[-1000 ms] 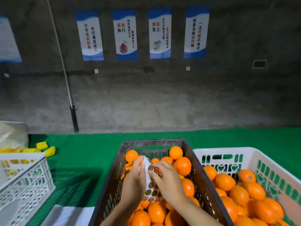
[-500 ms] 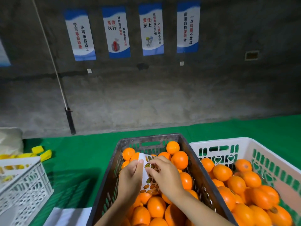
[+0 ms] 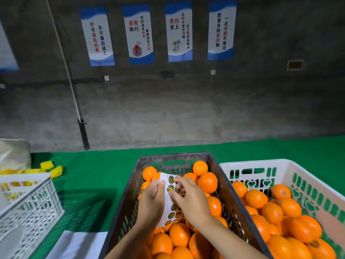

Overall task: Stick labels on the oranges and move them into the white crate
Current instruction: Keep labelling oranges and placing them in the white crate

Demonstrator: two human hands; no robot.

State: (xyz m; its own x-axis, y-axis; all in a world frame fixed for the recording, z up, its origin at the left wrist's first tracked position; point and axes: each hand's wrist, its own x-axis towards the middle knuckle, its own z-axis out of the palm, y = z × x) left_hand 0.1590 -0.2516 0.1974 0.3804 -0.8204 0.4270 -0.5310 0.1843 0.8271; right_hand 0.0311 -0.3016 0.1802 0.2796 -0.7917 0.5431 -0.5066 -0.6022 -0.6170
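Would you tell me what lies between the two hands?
In the head view, the label sheet: the left hand grips it, the right hand pinches at it.

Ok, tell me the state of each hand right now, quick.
Left hand: grips the label sheet by its left edge.
Right hand: fingers pinch the same sheet near its top.

Sheet [image 3: 170, 200] above crate [image 3: 175, 156], second crate [image 3: 252, 162] right, perhaps touching
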